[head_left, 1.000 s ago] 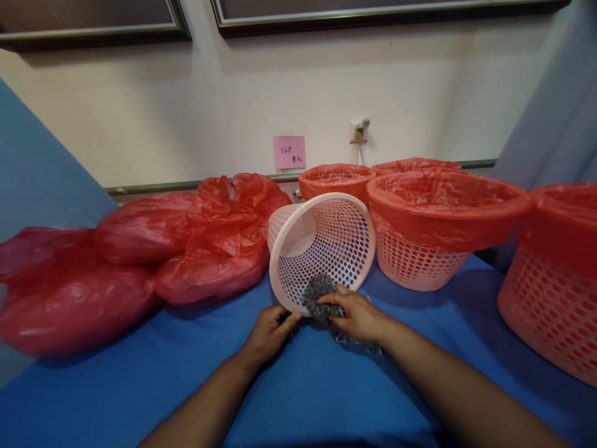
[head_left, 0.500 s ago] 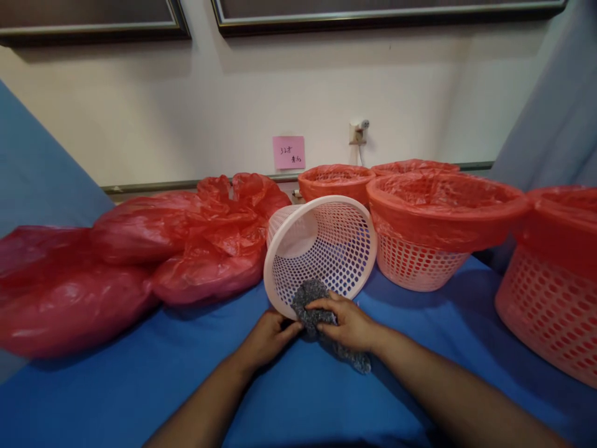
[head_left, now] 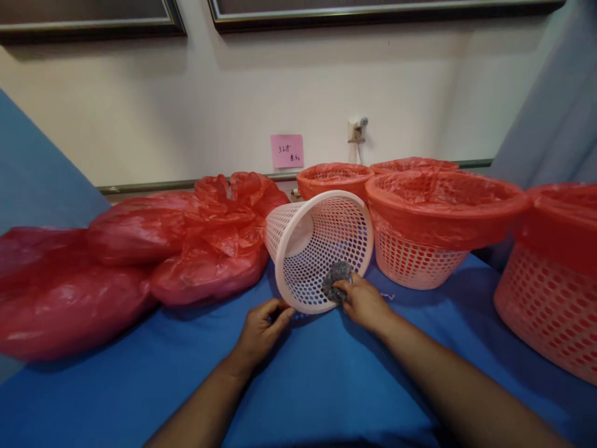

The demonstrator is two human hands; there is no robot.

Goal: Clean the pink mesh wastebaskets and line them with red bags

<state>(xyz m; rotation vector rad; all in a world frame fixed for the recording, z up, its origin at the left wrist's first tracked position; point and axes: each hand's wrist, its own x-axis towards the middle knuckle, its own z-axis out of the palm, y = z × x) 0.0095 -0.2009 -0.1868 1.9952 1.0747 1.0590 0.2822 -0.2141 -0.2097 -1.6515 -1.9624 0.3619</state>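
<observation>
A white plastic basket (head_left: 282,269) with perforated walls lies tilted on its side, its mouth facing me. My left hand (head_left: 261,328) pinches the lower left of its rim between thumb and fingers. My right hand (head_left: 366,302) is closed on a bunched dark grey cloth (head_left: 336,278), pressed at the lower right of the rim and just inside the mouth. Part of the cloth is hidden behind my fingers.
Several red plastic bags (head_left: 205,267), filled and bulging, lie on the left. Baskets lined with red bags (head_left: 443,214) stand right and behind. A short white string (head_left: 387,296) lies on the blue tablecloth (head_left: 326,386). A pink note (head_left: 287,151) and a socket (head_left: 357,132) are on the wall.
My right hand has moved the cloth rightward along the basket's rim, bunching it up off the table. The basket has turned slightly, and my left hand has shifted a little left.
</observation>
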